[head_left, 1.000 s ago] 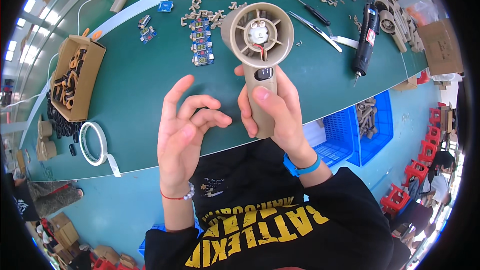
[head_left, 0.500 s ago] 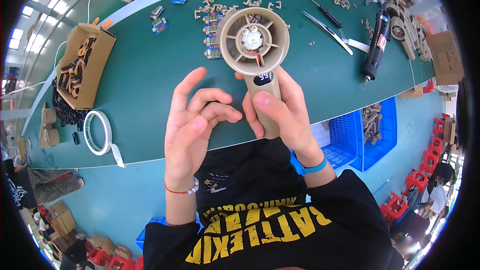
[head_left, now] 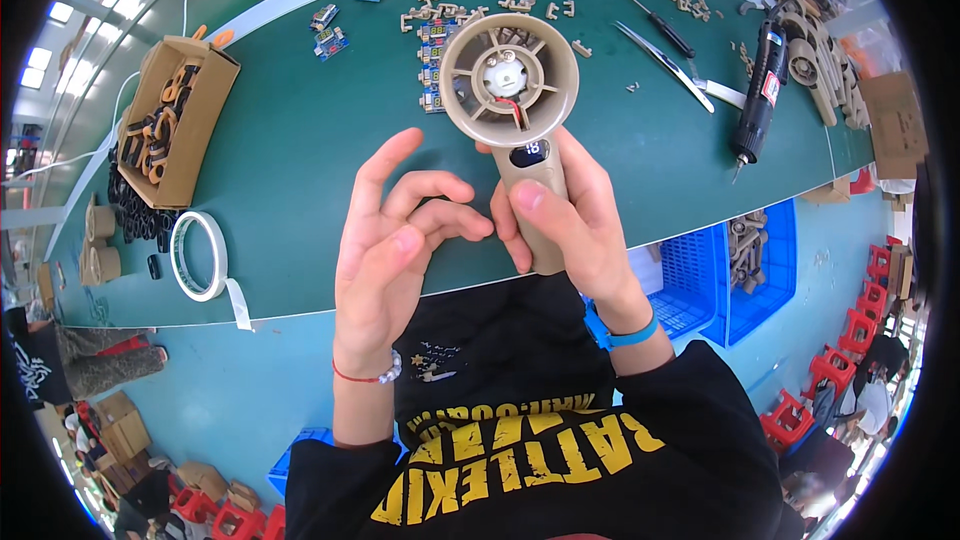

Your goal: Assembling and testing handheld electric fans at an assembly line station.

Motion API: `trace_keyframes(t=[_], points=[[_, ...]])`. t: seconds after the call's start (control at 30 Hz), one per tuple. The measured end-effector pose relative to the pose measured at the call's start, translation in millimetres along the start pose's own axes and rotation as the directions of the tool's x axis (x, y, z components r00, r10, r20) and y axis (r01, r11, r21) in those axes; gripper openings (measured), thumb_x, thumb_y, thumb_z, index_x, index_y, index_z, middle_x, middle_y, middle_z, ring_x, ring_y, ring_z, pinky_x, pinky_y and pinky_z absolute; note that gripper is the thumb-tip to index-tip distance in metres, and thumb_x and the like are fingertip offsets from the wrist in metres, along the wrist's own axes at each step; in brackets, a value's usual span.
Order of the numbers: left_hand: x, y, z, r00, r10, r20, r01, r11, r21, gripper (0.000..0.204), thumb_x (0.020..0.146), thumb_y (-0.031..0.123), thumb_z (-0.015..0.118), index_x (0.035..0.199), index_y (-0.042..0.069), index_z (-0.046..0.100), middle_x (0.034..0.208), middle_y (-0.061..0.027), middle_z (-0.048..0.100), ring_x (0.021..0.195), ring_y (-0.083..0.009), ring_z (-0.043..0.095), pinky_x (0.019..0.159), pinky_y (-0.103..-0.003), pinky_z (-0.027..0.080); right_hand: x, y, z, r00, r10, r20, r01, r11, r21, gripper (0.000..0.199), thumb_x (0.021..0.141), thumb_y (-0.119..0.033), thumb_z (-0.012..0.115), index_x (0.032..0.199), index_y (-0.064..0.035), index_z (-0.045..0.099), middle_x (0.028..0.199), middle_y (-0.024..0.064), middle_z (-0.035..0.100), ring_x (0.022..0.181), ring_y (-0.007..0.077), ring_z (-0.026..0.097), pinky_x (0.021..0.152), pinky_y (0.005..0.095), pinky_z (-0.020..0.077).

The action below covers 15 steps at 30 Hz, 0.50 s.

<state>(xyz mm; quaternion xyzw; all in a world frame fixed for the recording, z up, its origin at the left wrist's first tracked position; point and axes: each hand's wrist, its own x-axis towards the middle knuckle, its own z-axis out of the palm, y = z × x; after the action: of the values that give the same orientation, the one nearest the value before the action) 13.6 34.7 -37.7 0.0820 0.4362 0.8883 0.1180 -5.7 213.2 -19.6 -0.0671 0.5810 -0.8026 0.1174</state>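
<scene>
The handheld fan (head_left: 517, 137) is beige (display (head_left: 530, 153) lit).

The handheld fan (head_left: 510, 138) is beige, with a white motor (head_left: 506, 78) and red wire (head_left: 517, 108) inside. The bench (head_left: 290, 140) is dark green — near its front edge, left, the tape roll (head_left: 219, 252) is white; towards the front right corner, the electric screwdriver (head_left: 760, 115) is black.

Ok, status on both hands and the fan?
Right hand gripping handheld fan, display lit. Left hand empty, half-open alongside. Fan partly blocks view of circuit boards.
</scene>
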Motion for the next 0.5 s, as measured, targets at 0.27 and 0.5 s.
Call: trace_keyframes(t=[0.27,0.5], points=[[0.0,-1.6,0.3,1.000,0.003,0.001,-0.003,1.000,-0.020,0.065,0.092,0.016,0.050,0.147,0.001,0.019,0.119,-0.0203,0.052,0.103,-0.0298,0.061,0.094,-0.040,0.046,-0.2,-3.0,-2.2,0.999,0.016,-0.028,-0.017,1.000,-0.020,0.044,0.092,-0.026,0.052,0.122,0.0065,0.047,0.064,0.0088,0.054,0.044,0.0102,0.048,0.042,0.0218,0.0381],[0.0,-2.4,-1.4,1.000,0.009,0.006,-0.008,0.999,-0.038,0.066,0.092,0.015,0.051,0.148,0.001,0.018,0.121,-0.0206,0.051,0.105,-0.0301,0.061,0.094,-0.040,0.047,-1.1,-2.1,-0.9,1.000,0.009,-0.007,-0.009,1.000,-0.028,0.046,0.091,-0.029,0.053,0.120,0.0062,0.047,0.062,0.0093,0.053,0.041,0.0102,0.046,0.040,0.0220,0.0373]])
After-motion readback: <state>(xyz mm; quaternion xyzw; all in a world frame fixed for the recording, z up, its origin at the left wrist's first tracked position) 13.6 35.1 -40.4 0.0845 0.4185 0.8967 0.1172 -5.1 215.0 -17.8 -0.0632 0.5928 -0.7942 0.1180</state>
